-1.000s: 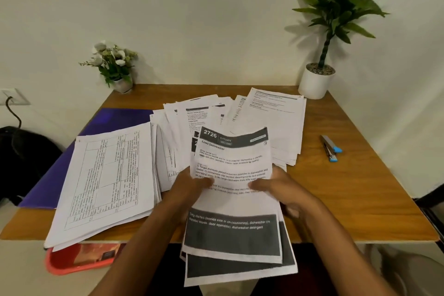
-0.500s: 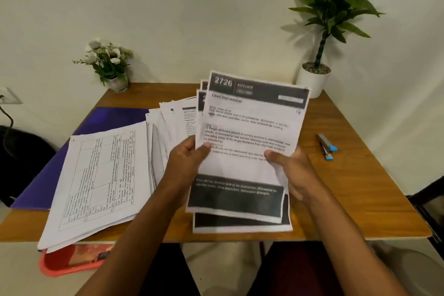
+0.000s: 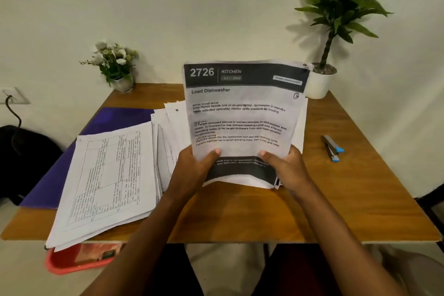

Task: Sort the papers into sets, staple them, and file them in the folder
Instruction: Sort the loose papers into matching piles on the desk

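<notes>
Bare table (image 3: 336, 199) lies open at the front and right, where the stapler (image 3: 332, 149) sits. The left hand (image 3: 194, 170) and right hand (image 3: 288, 168) grip the sheaf of papers (image 3: 242, 113) by its lower corners, upright above the table's middle. At left a paper stack (image 3: 108, 180) overlaps the purple folder (image 3: 115, 118) and overhangs the front edge. The top sheet reads "2726 KITCHEN, Load Dishwasher"

Count on tabletop (image 3: 336, 199). Paper groups in view, 3: held sheaf (image 3: 242, 113) at centre, gridded stack (image 3: 108, 175) at 8 o'clock, fanned pile (image 3: 171, 125) at 10. Sheets per group not countable. 1 purple folder (image 3: 115, 118) at 9. 1 stapler (image 3: 332, 149) at 3. Potted plants, 2: small flowering plant (image 3: 115, 65) at 11, tall leafy plant (image 3: 336, 19) at 1. Hands, 2: left hand (image 3: 192, 170), right hand (image 3: 289, 170). 1 red tray (image 3: 72, 261) at 7.
</notes>
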A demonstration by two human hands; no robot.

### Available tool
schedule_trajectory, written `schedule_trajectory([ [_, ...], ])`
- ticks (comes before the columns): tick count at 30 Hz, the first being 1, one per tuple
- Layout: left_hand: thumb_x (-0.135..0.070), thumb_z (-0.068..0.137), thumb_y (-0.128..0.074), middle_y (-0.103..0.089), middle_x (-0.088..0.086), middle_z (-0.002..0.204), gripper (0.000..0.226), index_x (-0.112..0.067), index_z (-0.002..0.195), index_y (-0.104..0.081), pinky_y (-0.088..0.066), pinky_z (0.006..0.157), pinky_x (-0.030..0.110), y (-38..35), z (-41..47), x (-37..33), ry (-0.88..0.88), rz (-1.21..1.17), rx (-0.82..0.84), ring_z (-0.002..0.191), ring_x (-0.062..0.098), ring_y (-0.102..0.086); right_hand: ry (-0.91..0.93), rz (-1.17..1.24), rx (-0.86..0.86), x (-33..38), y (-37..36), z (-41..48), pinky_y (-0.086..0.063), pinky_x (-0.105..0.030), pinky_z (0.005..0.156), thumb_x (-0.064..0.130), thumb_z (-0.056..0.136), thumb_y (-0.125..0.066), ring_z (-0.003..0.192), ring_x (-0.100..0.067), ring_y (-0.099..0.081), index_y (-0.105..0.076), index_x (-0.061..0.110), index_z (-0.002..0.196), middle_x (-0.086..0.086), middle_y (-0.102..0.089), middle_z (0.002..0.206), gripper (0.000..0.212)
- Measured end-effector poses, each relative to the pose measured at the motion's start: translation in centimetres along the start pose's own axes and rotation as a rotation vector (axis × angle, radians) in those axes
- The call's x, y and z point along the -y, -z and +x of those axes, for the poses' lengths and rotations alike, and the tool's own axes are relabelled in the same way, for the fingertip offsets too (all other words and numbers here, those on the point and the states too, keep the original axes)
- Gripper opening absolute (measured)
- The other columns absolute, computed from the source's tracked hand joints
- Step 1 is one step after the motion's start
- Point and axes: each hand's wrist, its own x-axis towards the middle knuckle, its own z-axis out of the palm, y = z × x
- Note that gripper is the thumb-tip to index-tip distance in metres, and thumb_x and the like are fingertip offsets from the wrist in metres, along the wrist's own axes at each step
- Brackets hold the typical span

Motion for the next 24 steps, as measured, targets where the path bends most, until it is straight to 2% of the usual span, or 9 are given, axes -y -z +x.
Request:
schedule_trajectory([
  [2,-0.032,0.094,-0.071,-0.069,-0.011,0.115,0.028,-0.035,0.120,-0.059,-0.062,0.079,0.025,-0.1,-0.2,0.5,0.006,-0.011,0.001,0.104,0.014,-0.070,-0.010,-0.020,-0.008,-0.2,-0.1,-0.1,-0.059,-0.022,0.074,0.009,0.091,-0.072,0.092,-0.008,-0.072,-0.067,0.031,0.100,0.022,-0.076,0.088,0.025],
  [4,-0.032,0.095,-0.071,-0.071,-0.006,0.118,0.035,-0.027,0.128,-0.060,-0.063,0.084,0.034,-0.2,-0.1,0.5,0.005,-0.022,-0.002,0.105,0.017,-0.071,0.003,-0.017,-0.016,0.0,0.0,-0.1,-0.059,-0.022,0.074,0.009,0.090,-0.073,0.092,-0.007,-0.073,-0.067,0.030,0.101,0.021,-0.076,0.091,0.025],
  [7,-0.031,0.097,-0.067,-0.072,-0.004,0.118,0.034,-0.022,0.130,-0.061,-0.063,0.085,0.036,-0.3,0.2,-0.5,0.000,-0.045,0.017,0.104,0.017,-0.073,0.030,-0.016,-0.038,1.0,0.4,0.0,-0.059,-0.020,0.074,0.011,0.091,-0.072,0.095,-0.005,-0.072,-0.065,0.030,0.105,0.018,-0.076,0.096,0.024],
  [11,-0.028,0.099,-0.065,-0.070,-0.009,0.119,0.020,-0.035,0.118,-0.060,-0.060,0.089,0.037,-1.7,0.1,-1.1,0.068,0.021,0.172,0.107,0.015,-0.069,-0.005,-0.051,-0.065,1.4,3.0,-0.4,-0.056,-0.020,0.074,0.015,0.095,-0.069,0.094,-0.005,-0.071,-0.061,0.030,0.108,0.018,-0.072,0.103,0.022],
  [14,-0.026,0.099,-0.065,-0.068,-0.006,0.126,0.028,-0.030,0.127,-0.059,-0.056,0.097,0.041,-4.3,-0.1,-0.8,0.134,0.074,0.260,0.111,0.017,-0.066,-0.048,-0.069,-0.131,0.8,6.2,-0.9,-0.057,-0.027,0.078,0.014,0.095,-0.069,0.091,-0.006,-0.073,-0.064,0.030,0.108,0.016,-0.074,0.105,0.022],
  [16,-0.021,0.099,-0.066,-0.069,-0.004,0.127,0.027,-0.027,0.125,-0.060,-0.055,0.099,0.039,-6.4,-0.3,-0.4,0.217,0.048,0.318,0.111,0.018,-0.066,-0.081,-0.123,-0.160,0.2,8.3,-1.0,-0.057,-0.030,0.082,0.005,0.094,-0.068,0.093,-0.006,-0.074,-0.066,0.028,0.111,0.012,-0.076,0.108,0.028],
  [19,-0.015,0.098,-0.066,-0.071,0.001,0.126,0.023,-0.021,0.120,-0.067,-0.056,0.088,0.029,-9.4,-0.6,0.5,0.299,-0.011,0.365,0.103,0.013,-0.069,-0.146,-0.247,-0.163,-0.1,11.2,-1.3,-0.055,-0.033,0.089,0.001,0.094,-0.066,0.094,-0.008,-0.071,-0.064,0.025,0.110,0.005,-0.073,0.119,0.029],
  [22,-0.022,0.100,-0.065,-0.071,-0.003,0.126,0.025,-0.020,0.124,-0.067,-0.057,0.091,0.031,-12.0,-0.9,0.3,0.298,-0.020,0.350,0.105,0.013,-0.070,-0.194,-0.345,-0.162,0.4,14.1,-1.7,-0.047,-0.014,0.068,0.002,0.097,-0.063,0.085,0.005,-0.059,-0.057,0.024,0.115,0.011,-0.066,0.111,0.029],
  [24,-0.022,0.100,-0.064,-0.073,-0.002,0.124,0.024,-0.021,0.123,-0.068,-0.060,0.091,0.041,-13.5,-0.8,0.1,0.287,0.019,0.336,0.103,0.016,-0.072,-0.223,-0.389,-0.176,0.2,16.4,-1.8,-0.042,-0.012,0.064,0.001,0.097,-0.062,0.083,0.005,-0.058,-0.058,0.018,0.120,0.010,-0.063,0.111,0.029],
])
